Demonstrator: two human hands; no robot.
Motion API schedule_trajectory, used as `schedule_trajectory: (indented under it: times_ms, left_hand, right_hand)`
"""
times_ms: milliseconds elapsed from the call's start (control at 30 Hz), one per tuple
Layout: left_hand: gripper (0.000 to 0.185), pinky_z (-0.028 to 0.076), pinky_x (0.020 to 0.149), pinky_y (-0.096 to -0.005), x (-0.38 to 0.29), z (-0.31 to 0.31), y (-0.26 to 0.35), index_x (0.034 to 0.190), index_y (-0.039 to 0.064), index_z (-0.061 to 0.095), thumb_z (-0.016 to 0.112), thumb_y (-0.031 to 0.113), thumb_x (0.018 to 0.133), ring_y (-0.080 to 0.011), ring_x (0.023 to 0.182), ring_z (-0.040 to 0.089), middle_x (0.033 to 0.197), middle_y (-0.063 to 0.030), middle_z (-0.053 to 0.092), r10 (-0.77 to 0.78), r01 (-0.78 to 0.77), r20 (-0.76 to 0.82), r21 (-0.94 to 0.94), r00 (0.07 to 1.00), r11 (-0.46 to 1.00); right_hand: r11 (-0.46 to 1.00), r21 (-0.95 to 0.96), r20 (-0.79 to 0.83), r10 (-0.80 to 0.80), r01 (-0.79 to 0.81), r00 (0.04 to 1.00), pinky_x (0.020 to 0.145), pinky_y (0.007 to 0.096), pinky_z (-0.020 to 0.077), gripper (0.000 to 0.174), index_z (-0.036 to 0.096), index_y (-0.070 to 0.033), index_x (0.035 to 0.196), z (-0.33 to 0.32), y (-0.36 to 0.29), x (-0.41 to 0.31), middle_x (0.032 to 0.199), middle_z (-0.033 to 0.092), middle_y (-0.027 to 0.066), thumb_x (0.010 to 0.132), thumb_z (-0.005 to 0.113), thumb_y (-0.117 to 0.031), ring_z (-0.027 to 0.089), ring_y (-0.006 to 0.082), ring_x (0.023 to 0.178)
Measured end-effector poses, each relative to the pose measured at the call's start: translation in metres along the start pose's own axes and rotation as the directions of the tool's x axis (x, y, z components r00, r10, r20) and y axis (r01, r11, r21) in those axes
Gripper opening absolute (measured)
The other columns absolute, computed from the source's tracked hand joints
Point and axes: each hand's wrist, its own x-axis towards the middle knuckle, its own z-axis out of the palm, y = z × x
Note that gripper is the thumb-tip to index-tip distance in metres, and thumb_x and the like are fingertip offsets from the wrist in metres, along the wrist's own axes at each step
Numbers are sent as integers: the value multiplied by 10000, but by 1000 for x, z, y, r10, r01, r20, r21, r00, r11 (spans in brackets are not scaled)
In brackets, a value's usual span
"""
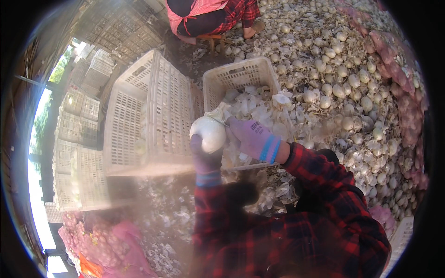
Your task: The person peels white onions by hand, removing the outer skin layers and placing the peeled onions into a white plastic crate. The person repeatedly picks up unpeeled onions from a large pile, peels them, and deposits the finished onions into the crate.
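A large white onion (pixel 208 133) rests in my left hand (pixel 207 156), gloved in purple, with the thumb across its near side. My right hand (pixel 251 136), in a purple glove with a blue-striped cuff, is closed at the onion's right side. A thin blade (pixel 218 121) shows between that hand and the onion top; its handle is hidden in the fingers. The onion's dry neck (pixel 219 110) points up and away. Beneath both hands stands a white plastic crate (pixel 240 67) holding loose papery onion skins (pixel 255 104).
Tall white crates (pixel 170 111) stand left of my hands, with more stacked by the opening. Onions (pixel 339 91) and skins cover the floor at right, beside pink mesh sacks (pixel 408 114). A co-worker (pixel 208 17) sits on a low stool ahead. A mesh sack of onions (pixel 97 239) lies lower left.
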Motion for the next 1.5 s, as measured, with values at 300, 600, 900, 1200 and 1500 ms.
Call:
schedule_trajectory:
  times_ms: [300,600,900,1200,1500]
  left_hand:
    - [604,485,510,-305,-2,26,-3,1143,66,519,598,535,770,-247,755,599,996,-131,600,57,-55,-256,15,965,998]
    - [702,325,333,-255,2,14,-5,1106,90,535,484,700,762,-157,387,443,763,-72,597,-15,19,-307,12,952,1000]
    - [701,374,354,-252,0,17,-3,1120,57,527,493,667,776,-204,457,512,813,-134,609,-48,68,-77,281,996,957]
    - [719,517,659,-254,1,29,-7,1305,61,411,737,334,725,-186,905,602,1084,-116,574,138,-76,-17,769,990,635]
    - [693,515,778,-314,1,30,-10,1237,39,418,759,65,635,-192,939,575,1080,-104,555,171,-139,-11,532,985,835]
  right_hand:
    - [982,-186,14,13,-10,1000,532,445,465,185,478,2,974,-3,2,-1,676,588,192,884,494,-159,596,372,627]
    - [749,620,154,176,-234,972,577,350,462,271,529,-17,890,-9,2,5,677,571,116,942,514,-283,555,195,614]
    - [735,672,-141,244,-88,959,591,309,449,306,548,-13,897,-6,5,15,687,566,63,908,589,-316,504,140,617]
    - [991,97,-339,-49,87,940,511,359,434,192,548,-5,863,-20,18,19,623,532,107,862,606,-189,554,174,567]
    - [355,902,105,375,-247,921,411,266,383,268,598,-17,929,-28,9,23,669,561,15,898,595,-284,536,108,522]
